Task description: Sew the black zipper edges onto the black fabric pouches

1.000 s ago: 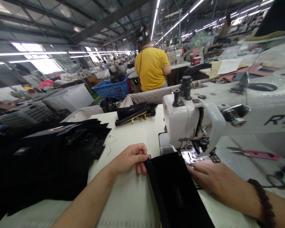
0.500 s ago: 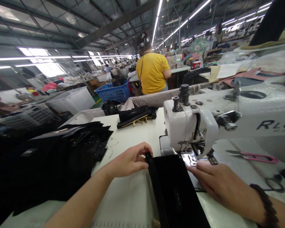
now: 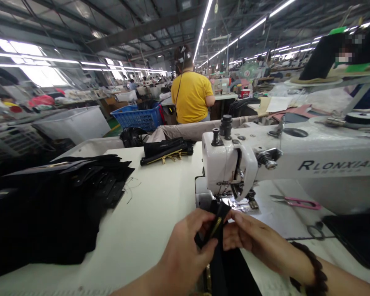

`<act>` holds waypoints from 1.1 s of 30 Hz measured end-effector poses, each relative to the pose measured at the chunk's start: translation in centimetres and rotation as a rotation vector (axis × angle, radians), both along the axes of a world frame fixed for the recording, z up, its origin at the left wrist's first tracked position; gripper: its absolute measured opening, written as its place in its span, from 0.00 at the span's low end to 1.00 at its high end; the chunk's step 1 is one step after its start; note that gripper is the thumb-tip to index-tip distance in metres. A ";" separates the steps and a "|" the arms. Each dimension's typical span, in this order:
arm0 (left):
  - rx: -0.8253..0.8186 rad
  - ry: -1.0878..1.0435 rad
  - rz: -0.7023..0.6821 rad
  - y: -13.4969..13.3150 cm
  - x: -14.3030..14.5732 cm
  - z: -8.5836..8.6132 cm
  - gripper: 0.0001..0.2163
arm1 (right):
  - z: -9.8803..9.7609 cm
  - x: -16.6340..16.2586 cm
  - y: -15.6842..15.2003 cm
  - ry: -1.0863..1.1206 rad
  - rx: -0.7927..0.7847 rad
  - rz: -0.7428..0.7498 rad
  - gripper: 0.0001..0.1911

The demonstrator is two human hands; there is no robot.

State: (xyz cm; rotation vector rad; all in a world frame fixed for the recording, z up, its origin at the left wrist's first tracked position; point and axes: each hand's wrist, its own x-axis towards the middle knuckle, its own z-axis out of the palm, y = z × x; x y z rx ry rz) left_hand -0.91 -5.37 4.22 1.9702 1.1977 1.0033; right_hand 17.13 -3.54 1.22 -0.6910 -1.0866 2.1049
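Note:
My left hand point(image 3: 193, 242) pinches a black zipper point(image 3: 216, 227) with gold teeth near its end. Close against it on the right, my right hand point(image 3: 255, 242) has its thumb and fingertips closed at the zipper's edge, partly hidden behind it. A black fabric piece point(image 3: 239, 273) hangs below both hands over the front of the table. Just beyond the fingers stands the white sewing machine point(image 3: 222, 160), its presser foot point(image 3: 252, 203) over the lit metal plate.
A stack of black fabric pieces point(image 3: 55, 205) covers the table's left. Folded black pieces with gold zippers point(image 3: 168, 151) lie at the back. Pink thread snips point(image 3: 299, 202) and a dark flat object point(image 3: 357, 236) lie right. A person in yellow point(image 3: 193, 96) sits ahead, beside a blue basket point(image 3: 138, 117).
My left hand has moved right and taken hold of the zipper. My right hand has left the machine plate and come to the zipper. The view has turned right.

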 end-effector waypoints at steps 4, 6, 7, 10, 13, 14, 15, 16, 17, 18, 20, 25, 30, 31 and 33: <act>0.421 0.186 -0.201 -0.5 0.2 -0.8 0.10 | 0.1 0.2 0.5 -0.027 -0.138 -0.025 0.18; 0.600 0.288 -0.262 -0.5 0.2 -1.1 0.10 | 0.3 0.4 0.8 -0.089 -0.159 -0.010 0.15; 0.668 0.321 -0.272 -0.5 0.2 -1.3 0.10 | 0.4 0.5 0.9 -0.113 -0.161 0.024 0.14; 0.774 0.367 -0.287 -0.5 0.2 -2.1 0.11 | 0.6 1.1 1.4 -0.155 -0.166 0.157 0.10; 0.775 0.418 -0.326 -0.5 0.1 -2.6 0.12 | 0.5 1.9 1.9 -0.176 -0.106 0.284 0.10; 0.773 0.428 -0.338 -0.6 0.0 -2.6 0.12 | 0.5 2.1 2.1 -0.180 -0.074 0.323 0.10; 0.774 0.433 -0.347 -0.6 0.0 -2.7 0.12 | 0.4 2.2 2.2 -0.182 -0.045 0.359 0.11; 0.774 0.436 -0.356 -0.6 0.0 -2.6 0.13 | 0.4 2.3 2.4 -0.182 -0.024 0.386 0.12; 0.774 0.439 -0.362 -0.6 0.0 -2.6 0.13 | 0.3 2.4 2.4 -0.183 -0.015 0.402 0.13; 0.773 0.445 -0.369 -0.6 0.0 -2.5 0.13 | 0.3 2.4 2.5 -0.187 -0.009 0.410 0.13; 0.770 0.460 -0.380 -0.6 0.0 -2.4 0.14 | 0.3 2.4 2.6 -0.204 -0.005 0.412 0.13; 0.781 0.486 -0.381 -0.7 -0.1 -2.4 0.14 | 1.1 2.6 2.4 -0.386 0.029 0.327 0.13; 0.781 0.471 -0.370 -0.7 -0.1 -2.2 0.13 | 1.8 3.0 2.3 -0.444 0.127 0.212 0.07; 0.788 0.470 -0.356 -0.7 -0.1 -2.2 0.14 | 1.8 3.0 2.2 -0.436 0.119 0.216 0.07; 0.793 0.471 -0.338 -0.8 0.0 -2.2 0.14 | 1.5 3.0 2.2 -0.414 0.093 0.226 0.08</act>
